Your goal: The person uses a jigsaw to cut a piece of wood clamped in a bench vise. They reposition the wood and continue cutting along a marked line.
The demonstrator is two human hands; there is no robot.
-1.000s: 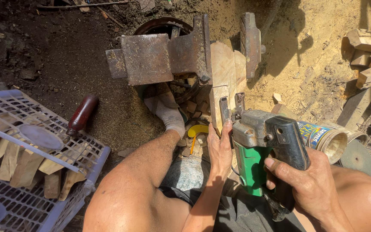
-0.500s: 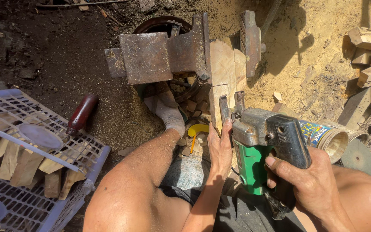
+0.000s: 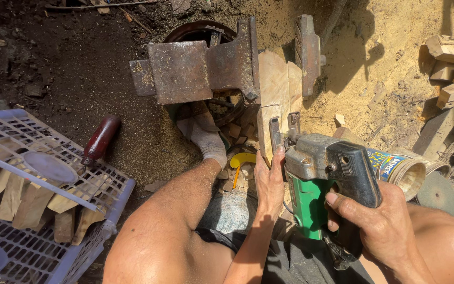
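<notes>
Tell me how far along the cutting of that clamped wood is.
Done: the wood block sits clamped in the rusty vise. In hand: the right hand grips the green saw, its blade against the block's edge; the left hand steadies it. Left: no finished cut shows.

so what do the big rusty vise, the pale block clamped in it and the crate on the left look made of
The big rusty brown vise looks like cast iron or steel: thick, dull and pitted with rust. The pale block clamped in its jaws looks like raw unfinished wood, with visible grain lines. The lavender lattice crate looks like moulded plastic, smooth and evenly coloured, with thin regular mesh.
</notes>
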